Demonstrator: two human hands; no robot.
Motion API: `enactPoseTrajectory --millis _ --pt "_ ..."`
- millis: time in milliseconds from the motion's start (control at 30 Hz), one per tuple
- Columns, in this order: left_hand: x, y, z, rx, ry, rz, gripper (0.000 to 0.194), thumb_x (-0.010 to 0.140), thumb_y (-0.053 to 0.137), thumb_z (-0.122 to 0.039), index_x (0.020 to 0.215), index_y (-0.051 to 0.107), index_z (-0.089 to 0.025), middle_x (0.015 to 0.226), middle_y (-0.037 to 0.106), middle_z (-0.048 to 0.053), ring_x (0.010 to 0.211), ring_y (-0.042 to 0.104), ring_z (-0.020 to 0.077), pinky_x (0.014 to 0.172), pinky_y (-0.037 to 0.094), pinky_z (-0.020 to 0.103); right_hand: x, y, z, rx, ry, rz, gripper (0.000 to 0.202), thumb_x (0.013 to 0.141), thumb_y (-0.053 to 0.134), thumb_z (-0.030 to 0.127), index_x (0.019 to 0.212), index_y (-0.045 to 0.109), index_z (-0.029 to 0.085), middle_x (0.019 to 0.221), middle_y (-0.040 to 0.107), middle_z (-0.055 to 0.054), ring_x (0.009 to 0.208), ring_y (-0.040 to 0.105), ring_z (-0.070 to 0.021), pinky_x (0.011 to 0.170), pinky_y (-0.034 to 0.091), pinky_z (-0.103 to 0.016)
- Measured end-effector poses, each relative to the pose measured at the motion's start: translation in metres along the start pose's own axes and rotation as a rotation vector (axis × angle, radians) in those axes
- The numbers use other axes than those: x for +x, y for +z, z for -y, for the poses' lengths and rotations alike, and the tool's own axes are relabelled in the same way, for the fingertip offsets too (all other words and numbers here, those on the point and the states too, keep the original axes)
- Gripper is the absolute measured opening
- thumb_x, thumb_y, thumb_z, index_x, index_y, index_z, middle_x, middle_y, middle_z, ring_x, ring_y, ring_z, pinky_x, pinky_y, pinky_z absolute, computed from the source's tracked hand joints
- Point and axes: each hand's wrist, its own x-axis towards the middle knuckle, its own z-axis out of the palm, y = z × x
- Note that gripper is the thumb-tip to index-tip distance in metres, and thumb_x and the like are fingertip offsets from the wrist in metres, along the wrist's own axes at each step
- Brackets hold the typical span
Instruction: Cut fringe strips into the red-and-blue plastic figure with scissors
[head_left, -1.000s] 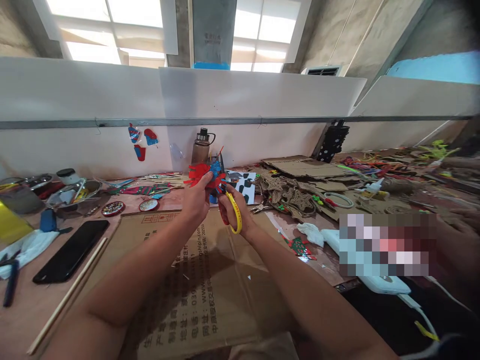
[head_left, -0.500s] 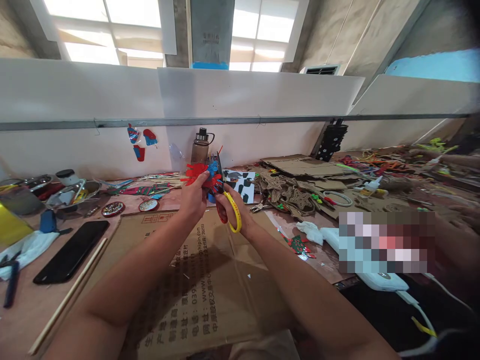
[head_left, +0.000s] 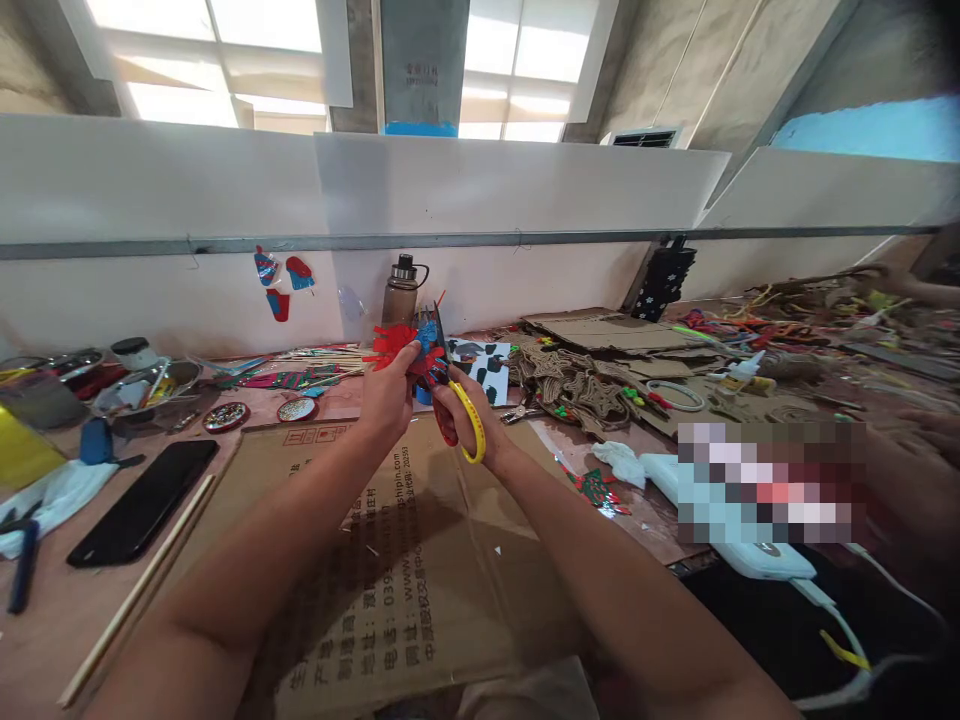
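My left hand (head_left: 388, 400) pinches a red and blue fringed piece (head_left: 391, 345), its cut strips spreading out around the fingers. What the piece is made of is too small to tell. In my right hand (head_left: 463, 410) are yellow-handled scissors (head_left: 477, 440), fingers through the loops. The blades point up beside the blue part of the piece, slightly apart; whether they touch a strip cannot be made out. Both hands are above the far edge of a flat cardboard sheet (head_left: 420, 600) with printed writing.
A brown bottle (head_left: 400, 290) stands behind my hands. To the left lie a black phone (head_left: 142, 505), a wooden stick (head_left: 135, 595) and round tins (head_left: 298, 409). Rope stars (head_left: 592, 395), a white power strip (head_left: 757, 550) and a glue bottle (head_left: 742, 370) are on the right.
My hands, the fringed piece and the scissors stay in nearly the same place, with the blades only slightly shifted. At the far right, another person's arm has moved.
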Motion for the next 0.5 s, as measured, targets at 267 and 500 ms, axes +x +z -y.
enactPoseTrajectory --millis 267,500 --pt "-0.0003 0.0011 -0.0048 -0.009 0.021 0.006 0.023 0.060 0.086 -0.012 0.069 0.065 -0.016 0.066 0.068 -0.003 0.058 0.063 0.0101 0.063 0.051 0.023 -0.0001 0.0002 0.0057 0.017 0.033 0.002 0.032 0.081 0.065 0.049 0.089 0.047 0.024 0.052 0.039 0.011 0.038 0.030 -0.0062 0.036 0.026 -0.019" --pt "0.0030 -0.0004 -0.0088 0.000 0.039 0.010 0.027 0.057 0.087 -0.011 0.065 0.063 -0.017 0.065 0.067 -0.003 0.060 0.063 0.0109 0.063 0.050 0.023 -0.0008 -0.0020 0.0058 -0.022 0.011 0.005 0.031 0.083 0.065 0.049 0.087 0.048 0.024 0.054 0.039 0.010 0.041 0.030 -0.0066 0.038 0.026 -0.020"
